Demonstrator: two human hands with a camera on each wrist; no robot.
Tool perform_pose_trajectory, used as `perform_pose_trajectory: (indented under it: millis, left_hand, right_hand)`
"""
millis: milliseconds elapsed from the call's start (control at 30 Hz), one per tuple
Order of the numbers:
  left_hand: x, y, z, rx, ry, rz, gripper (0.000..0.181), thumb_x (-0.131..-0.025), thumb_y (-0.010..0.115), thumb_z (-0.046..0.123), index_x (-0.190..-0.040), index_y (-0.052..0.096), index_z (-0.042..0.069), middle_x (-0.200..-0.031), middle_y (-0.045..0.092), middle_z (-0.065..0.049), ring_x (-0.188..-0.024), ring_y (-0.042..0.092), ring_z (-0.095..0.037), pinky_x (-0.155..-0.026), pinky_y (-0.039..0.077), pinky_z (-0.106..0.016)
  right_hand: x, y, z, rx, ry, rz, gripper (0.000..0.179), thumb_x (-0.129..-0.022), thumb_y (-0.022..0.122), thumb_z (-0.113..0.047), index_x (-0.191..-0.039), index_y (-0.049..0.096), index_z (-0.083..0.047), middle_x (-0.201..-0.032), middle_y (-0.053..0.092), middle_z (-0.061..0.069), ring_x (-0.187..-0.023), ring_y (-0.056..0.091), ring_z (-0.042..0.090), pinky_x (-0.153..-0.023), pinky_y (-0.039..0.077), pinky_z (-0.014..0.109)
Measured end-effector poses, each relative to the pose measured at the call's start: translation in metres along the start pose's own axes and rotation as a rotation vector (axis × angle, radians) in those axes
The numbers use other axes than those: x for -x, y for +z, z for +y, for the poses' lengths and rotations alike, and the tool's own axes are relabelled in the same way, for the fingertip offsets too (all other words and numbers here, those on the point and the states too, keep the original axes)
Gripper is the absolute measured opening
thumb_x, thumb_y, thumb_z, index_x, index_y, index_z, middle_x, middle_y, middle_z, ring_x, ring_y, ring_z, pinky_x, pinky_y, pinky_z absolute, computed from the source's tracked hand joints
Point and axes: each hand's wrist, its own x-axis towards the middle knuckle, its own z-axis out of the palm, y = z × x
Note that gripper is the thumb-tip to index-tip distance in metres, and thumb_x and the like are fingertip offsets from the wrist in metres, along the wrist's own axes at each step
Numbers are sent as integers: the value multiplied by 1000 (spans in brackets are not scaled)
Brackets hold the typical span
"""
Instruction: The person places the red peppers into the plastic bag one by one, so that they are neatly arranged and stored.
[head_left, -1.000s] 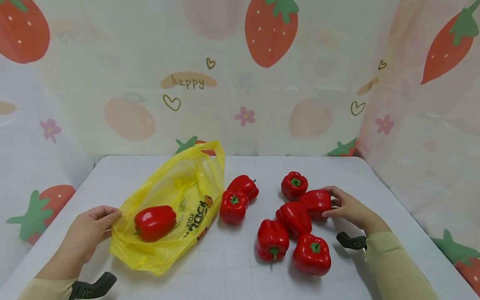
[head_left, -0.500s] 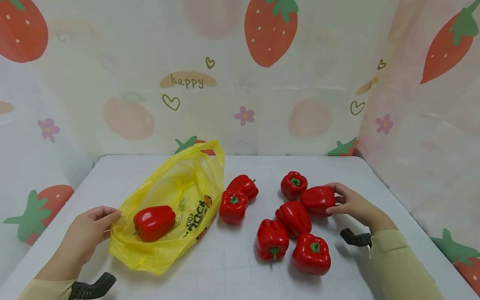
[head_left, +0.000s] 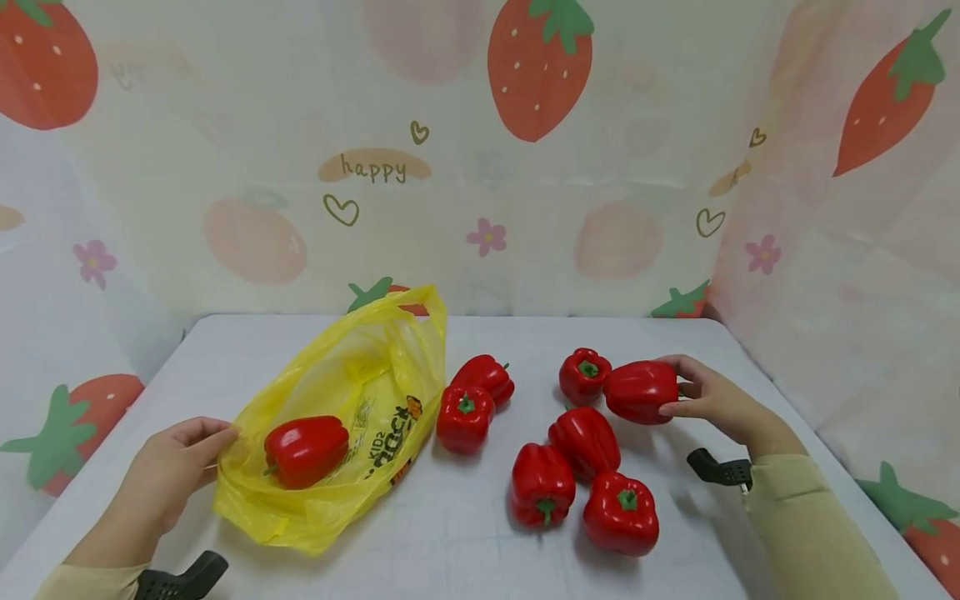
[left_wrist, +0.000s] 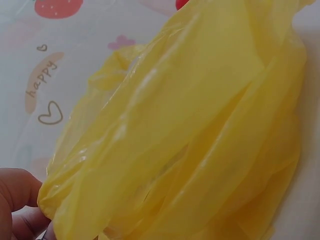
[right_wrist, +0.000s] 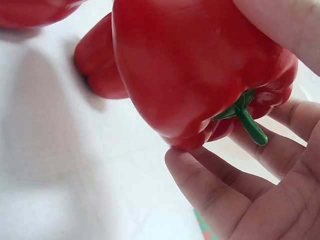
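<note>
At the left, my left hand [head_left: 168, 467] pinches the rim of a yellow plastic bag [head_left: 285, 521], which lies with its mouth spread. Inside the bag rests one red bell pepper [head_left: 306, 452]. My right hand [head_left: 723, 408] grips another red bell pepper [head_left: 637, 392] by its stem end, raised off the table. Up close in the right wrist view, thumb and fingers surround the held pepper's [right_wrist: 195, 70] green stem. Yellow plastic [left_wrist: 165, 125] fills most of the left wrist view, fingertips [left_wrist: 20, 187] at its edge.
Two peppers [head_left: 465, 421] sit just right of the bag. A single pepper [head_left: 583, 375] stands farther back, beside the held one. Three more [head_left: 585, 442] cluster nearer the front. The white table [head_left: 420, 542] ends at a strawberry-print curtain [head_left: 525, 275].
My right hand has lifted its pepper from among the others and shifted it slightly right and up. The left hand and bag have hardly moved.
</note>
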Motion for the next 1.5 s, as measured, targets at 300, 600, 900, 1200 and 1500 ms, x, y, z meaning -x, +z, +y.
perform_pose_trajectory:
  millis: [300, 600, 900, 1200, 1500]
  left_hand:
    - [0, -1, -2, -4, 16, -5, 52, -91, 50, 44, -119, 50, 0, -121, 50, -17, -94, 55, -20, -79, 52, -31]
    - [-1, -3, -2, 3, 25, -8, 53, -90, 51, 45, -118, 51, 1, -119, 52, -15, -90, 56, -16, -75, 54, -28]
    - [-1, -2, -2, 7, 42, 3, 53, -90, 51, 45, -118, 51, 0, -117, 54, -15, -88, 57, -14, -75, 54, -28]
    - [-1, -2, -3, -4, 25, 10, 56, -89, 51, 47, -119, 50, 1, -120, 52, -16, -92, 57, -17, -79, 52, -30]
    - [-1, -4, -3, 13, 20, -2, 56, -89, 51, 47, -120, 50, 0, -119, 53, -15, -89, 58, -13, -77, 53, -30]
  right_hand:
    - [1, -7, -16, 24, -81, 3, 64, -76, 73, -19, -129, 38, -11, -121, 48, 14, -113, 45, 40, -79, 51, 44]
    - [-4, -14, -40, 25, -178, -38, 62, -78, 71, -12, -130, 37, -8, -118, 50, 12, -108, 50, 35, -76, 53, 38]
    - [-16, -12, -68, 24, -216, -70, 63, -79, 70, -11, -132, 36, -8, -121, 49, 15, -111, 50, 35, -78, 53, 38]
    - [-32, -3, -87, 0, -237, -113, 64, -78, 72, -14, -132, 37, -13, -122, 48, 10, -113, 48, 32, -81, 51, 41]
    - [-46, 9, -105, 0, -250, -168, 64, -78, 72, -12, -132, 36, -12, -125, 47, 11, -115, 47, 33, -83, 51, 42]
